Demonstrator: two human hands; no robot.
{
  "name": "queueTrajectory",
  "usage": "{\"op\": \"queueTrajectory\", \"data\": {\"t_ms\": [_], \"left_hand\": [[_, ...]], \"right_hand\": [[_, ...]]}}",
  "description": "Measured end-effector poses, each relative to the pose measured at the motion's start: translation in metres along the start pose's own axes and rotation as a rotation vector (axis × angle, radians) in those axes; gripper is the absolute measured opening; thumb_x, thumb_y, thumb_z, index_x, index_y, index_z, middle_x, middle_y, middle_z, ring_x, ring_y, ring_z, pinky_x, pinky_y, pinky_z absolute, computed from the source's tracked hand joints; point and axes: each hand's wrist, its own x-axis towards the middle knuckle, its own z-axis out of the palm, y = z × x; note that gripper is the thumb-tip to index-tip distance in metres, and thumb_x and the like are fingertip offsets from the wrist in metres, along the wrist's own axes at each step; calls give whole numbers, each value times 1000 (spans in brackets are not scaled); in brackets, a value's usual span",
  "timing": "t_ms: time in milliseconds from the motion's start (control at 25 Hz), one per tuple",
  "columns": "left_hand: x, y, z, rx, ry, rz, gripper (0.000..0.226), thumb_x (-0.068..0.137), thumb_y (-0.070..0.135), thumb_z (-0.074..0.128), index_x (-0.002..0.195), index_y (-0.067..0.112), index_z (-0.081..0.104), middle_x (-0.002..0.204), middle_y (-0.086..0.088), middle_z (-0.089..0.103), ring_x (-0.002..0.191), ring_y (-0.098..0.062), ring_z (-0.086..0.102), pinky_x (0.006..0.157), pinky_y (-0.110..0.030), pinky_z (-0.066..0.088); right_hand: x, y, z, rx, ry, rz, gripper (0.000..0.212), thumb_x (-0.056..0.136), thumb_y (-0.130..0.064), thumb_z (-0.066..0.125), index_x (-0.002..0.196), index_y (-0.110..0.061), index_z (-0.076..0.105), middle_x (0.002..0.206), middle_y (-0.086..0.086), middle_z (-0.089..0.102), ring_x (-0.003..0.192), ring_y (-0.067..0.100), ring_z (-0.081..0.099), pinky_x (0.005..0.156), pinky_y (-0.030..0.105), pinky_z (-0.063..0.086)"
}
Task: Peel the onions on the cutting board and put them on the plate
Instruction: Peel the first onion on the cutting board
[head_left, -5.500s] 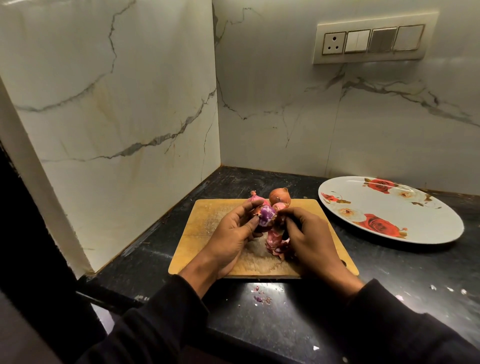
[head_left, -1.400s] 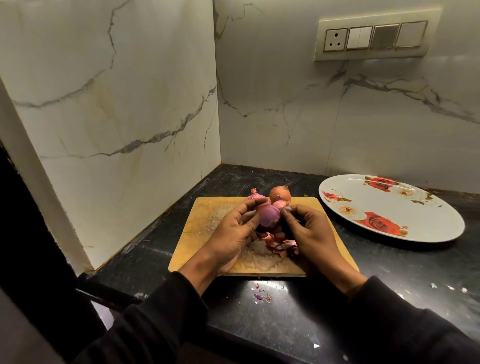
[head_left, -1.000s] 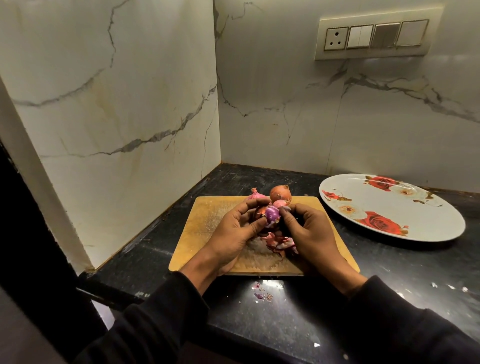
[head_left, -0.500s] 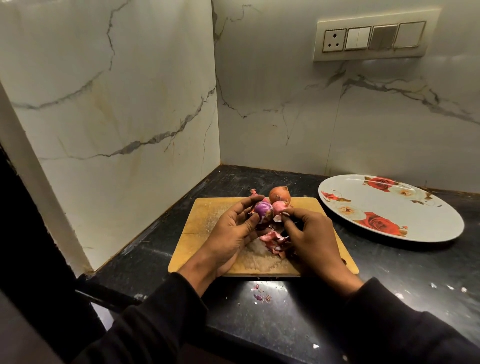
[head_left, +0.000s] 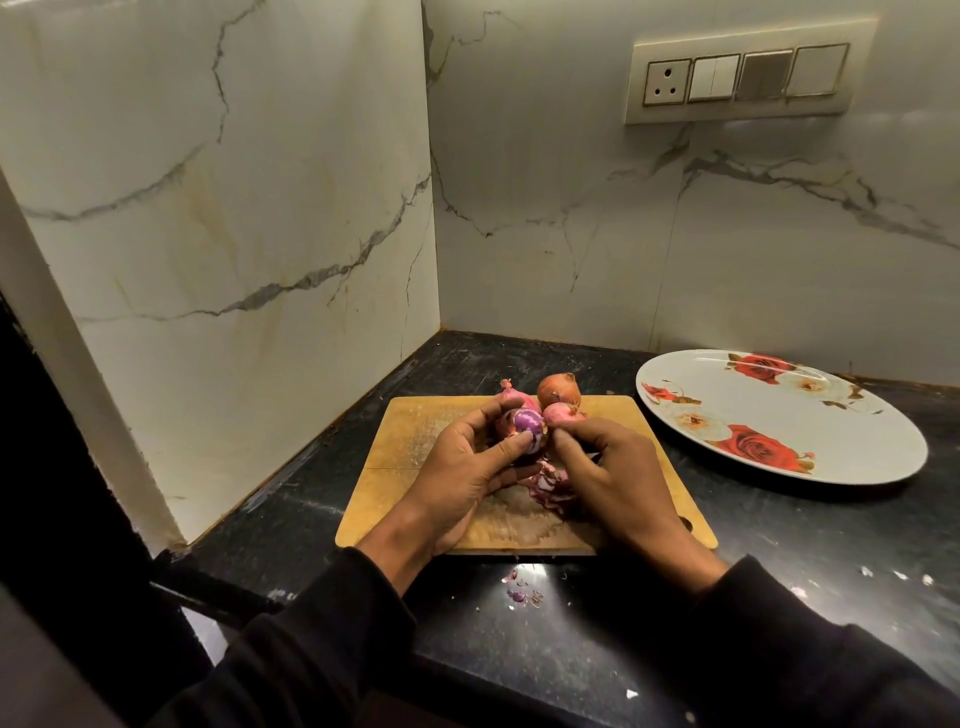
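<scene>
A small purple onion (head_left: 525, 422), partly peeled, is held above the wooden cutting board (head_left: 415, 436) by my left hand (head_left: 467, 467), fingers and thumb curled round it. My right hand (head_left: 608, 467) has its fingertips pinching at the onion's right side. A heap of pink peels (head_left: 548, 483) lies on the board between my hands. Behind them stand three unpeeled onions: a pink one (head_left: 514, 397), an orange-brown one (head_left: 558, 389) and a small pink one (head_left: 560, 413). The white rose-patterned plate (head_left: 779, 415) lies to the right with nothing on it.
The board sits on a black counter (head_left: 779, 530) in a corner of marble walls. Peel scraps (head_left: 522, 587) lie on the counter in front of the board, white crumbs (head_left: 898, 576) to the right. A socket and switch panel (head_left: 743, 75) is on the back wall.
The onion has been turned in my left hand and more purple flesh shows. My right fingertips have moved back up to the onion's side; the peel heap has grown slightly.
</scene>
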Motion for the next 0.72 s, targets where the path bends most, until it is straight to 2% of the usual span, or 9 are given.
{"op": "queueTrajectory", "data": {"t_ms": [80, 120, 280, 440, 600, 720], "left_hand": [[0, 0, 0, 14, -9, 2, 47, 85, 0, 68, 131, 8, 62, 126, -15, 68, 113, -27, 69, 84, -36, 62], [0, -1, 0, 29, -26, 9, 49, 82, 1, 70, 130, 7, 62, 124, -15, 69, 113, -28, 69, 85, -37, 62], [1, -3, -3, 89, -79, 49, 52, 76, -1, 73, 127, 5, 63, 125, -14, 69, 119, -29, 66, 95, -43, 57], [2, -5, -3, 115, -27, 82, 56, 68, -2, 80, 121, 7, 64, 122, -14, 69, 115, -29, 68, 90, -38, 60], [-1, -4, -4, 115, -13, 82, 61, 63, 1, 81, 121, 9, 63, 115, -9, 72, 112, -27, 69, 89, -40, 60], [-1, -4, -4, 137, 5, 78, 62, 61, 2, 81, 120, 10, 62, 116, -11, 70, 110, -25, 70, 85, -35, 61]], "right_hand": [[-1, -5, -2, 133, -12, -3, 11, 92, -36, 65, 101, -37, 71, 90, -17, 72, 89, -1, 68, 74, 16, 53], [-1, -7, -2, 167, -33, -10, 12, 89, -40, 66, 100, -37, 71, 88, -16, 73, 87, 0, 68, 73, 17, 54], [1, 0, 0, 204, -89, 18, 16, 91, -27, 71, 104, -21, 78, 89, -9, 76, 85, 5, 71, 73, 27, 57], [2, 5, 2, 163, -77, 15, 17, 98, -17, 61, 99, -24, 77, 84, -5, 75, 80, 13, 70, 72, 41, 57], [-1, -5, 0, 221, -100, -38, 20, 95, -20, 65, 105, -37, 69, 89, -10, 75, 83, 7, 70, 72, 32, 58], [0, -1, 2, 140, -99, -44, 18, 98, -15, 60, 103, -27, 73, 85, -5, 73, 78, 11, 67, 69, 38, 55]]}}
